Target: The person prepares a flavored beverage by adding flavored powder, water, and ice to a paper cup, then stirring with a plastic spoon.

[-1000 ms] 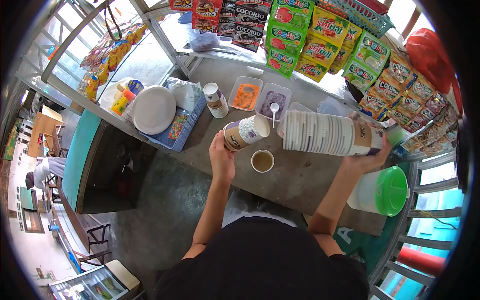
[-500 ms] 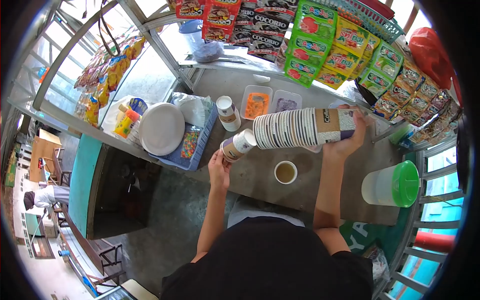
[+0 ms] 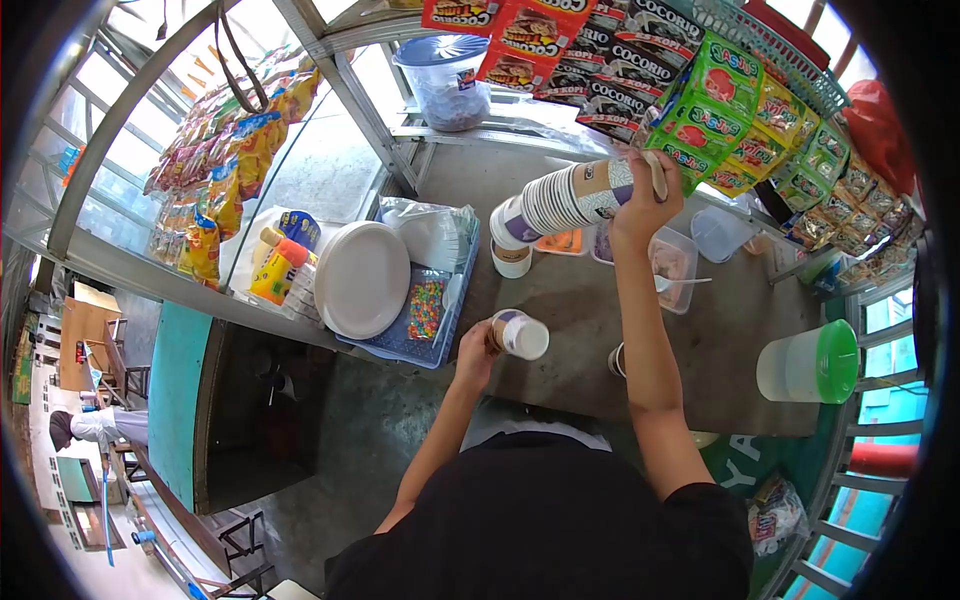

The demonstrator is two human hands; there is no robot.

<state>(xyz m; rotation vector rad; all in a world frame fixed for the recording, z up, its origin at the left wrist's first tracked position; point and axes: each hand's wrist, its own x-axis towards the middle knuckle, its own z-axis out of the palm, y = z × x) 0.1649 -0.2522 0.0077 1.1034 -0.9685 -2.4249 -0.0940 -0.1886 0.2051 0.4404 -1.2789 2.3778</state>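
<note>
My left hand is closed around a paper cup with a brown and purple print, held tilted over the table's near edge. A long stack of nested paper cups is gripped in my right hand near its right end, slanting down to the left. Behind the stack's lower end stands another paper cup on the table, its top hidden. The cup of brownish drink is mostly covered by my right forearm.
Left on the table are a blue tray, white plates and a bag of colourful candies. Plastic tubs stand behind my right arm. A green-lidded container is at the right. Drink sachets hang overhead.
The cup stack has swung up and leftward with my right hand, away from the left-hand cup. My left hand has turned its cup, and the view has shifted. The drink cup is now mostly hidden.
</note>
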